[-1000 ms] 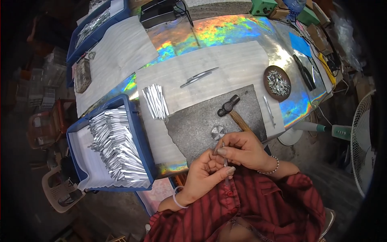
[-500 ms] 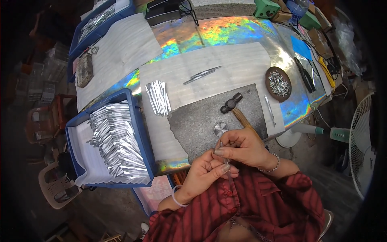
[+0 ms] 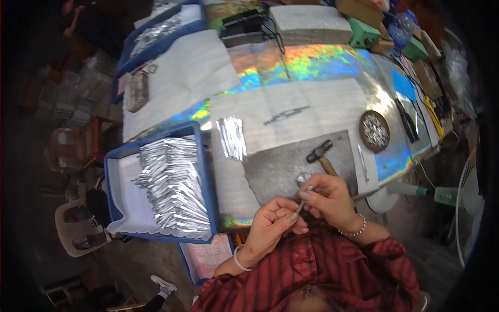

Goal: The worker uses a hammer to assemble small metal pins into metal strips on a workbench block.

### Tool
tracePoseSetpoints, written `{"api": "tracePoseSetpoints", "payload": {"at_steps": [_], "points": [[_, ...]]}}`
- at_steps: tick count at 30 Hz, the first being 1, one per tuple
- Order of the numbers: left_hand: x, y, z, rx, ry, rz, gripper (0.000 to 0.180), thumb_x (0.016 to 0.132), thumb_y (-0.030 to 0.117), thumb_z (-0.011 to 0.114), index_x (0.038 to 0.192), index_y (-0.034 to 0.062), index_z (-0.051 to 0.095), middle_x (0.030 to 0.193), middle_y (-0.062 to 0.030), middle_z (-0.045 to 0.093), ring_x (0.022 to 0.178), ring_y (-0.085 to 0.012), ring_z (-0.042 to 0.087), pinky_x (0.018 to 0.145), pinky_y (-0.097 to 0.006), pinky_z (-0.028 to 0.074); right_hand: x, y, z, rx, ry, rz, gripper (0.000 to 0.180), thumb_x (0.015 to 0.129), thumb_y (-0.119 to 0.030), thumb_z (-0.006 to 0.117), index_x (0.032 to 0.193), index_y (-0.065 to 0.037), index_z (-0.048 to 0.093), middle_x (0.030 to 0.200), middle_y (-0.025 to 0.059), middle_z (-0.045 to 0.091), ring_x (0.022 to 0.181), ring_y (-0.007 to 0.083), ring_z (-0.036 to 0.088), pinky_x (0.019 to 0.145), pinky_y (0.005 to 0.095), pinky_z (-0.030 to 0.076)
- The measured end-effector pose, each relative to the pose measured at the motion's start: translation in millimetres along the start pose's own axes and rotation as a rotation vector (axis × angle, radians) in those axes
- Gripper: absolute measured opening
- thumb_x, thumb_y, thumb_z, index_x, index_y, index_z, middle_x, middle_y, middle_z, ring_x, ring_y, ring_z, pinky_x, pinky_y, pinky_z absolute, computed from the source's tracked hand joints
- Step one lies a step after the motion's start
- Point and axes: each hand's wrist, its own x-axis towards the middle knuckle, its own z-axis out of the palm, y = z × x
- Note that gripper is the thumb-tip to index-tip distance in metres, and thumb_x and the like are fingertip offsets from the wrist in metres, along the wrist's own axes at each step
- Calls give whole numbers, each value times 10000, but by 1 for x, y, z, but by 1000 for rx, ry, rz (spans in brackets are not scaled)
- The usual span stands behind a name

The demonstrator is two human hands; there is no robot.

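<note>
My left hand (image 3: 273,227) and my right hand (image 3: 327,202) are close together at the table's near edge. Between their fingertips is a slender metal strip (image 3: 301,207), slanted, its ends partly covered by fingers. Just beyond them a small round metal disc (image 3: 303,179) lies on a grey slab (image 3: 280,161), half hidden by my right hand. A ball-peen hammer (image 3: 320,152) rests on that slab, head away from me. Left of the slab lies a bundle of silvery strips (image 3: 231,138). Two or so thin strips (image 3: 287,115) lie farther back on a white sheet (image 3: 322,96).
A blue tray (image 3: 205,182) full of silvery strips stands at the left. To the right are a brown dish (image 3: 375,148) of small metal parts, a thin metal tool (image 3: 363,164), black-handled pliers (image 3: 408,120) and a fan (image 3: 468,203). Another blue tray (image 3: 122,65) sits far left.
The whole view has shifted, so the table appears lower and farther right. Both hands still grip the metal strip, which now leans more to the right at its upper end.
</note>
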Motion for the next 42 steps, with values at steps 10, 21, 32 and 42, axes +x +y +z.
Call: {"api": "tracePoseSetpoints", "payload": {"at_steps": [10,21,32,42], "points": [[8,21,5,103,261,398,189,902,133,498,1029,0,544,810,-44,570,764,-126,555,708,-249,475,-12,17,4,-1,-208,-136,244,824,1,566,1056,40,504,899,105,615,806,116,597,640,230,511],[3,89,14,833,692,773,177,861,49,543,1014,-34,576,842,-16,583,696,-58,522,612,-182,430,-34,7,-59,-219,70,-239,95,831,1,523,918,32,545,762,93,616,592,83,555,548,202,462],[55,110,-24,1514,882,662,248,781,97,613,982,-44,576,691,-140,592,579,-202,565,540,-296,436,-45,12,-77,-411,22,-290,106,799,-17,590,891,36,583,709,96,612,595,105,597,520,228,468],[125,102,-69,2085,1061,185,248,741,199,627,902,10,608,853,-229,611,818,-392,582,699,-448,451,-52,3,-74,-637,-147,-362,103,792,-68,597,865,4,588,770,126,616,669,244,624,587,299,484]]}}
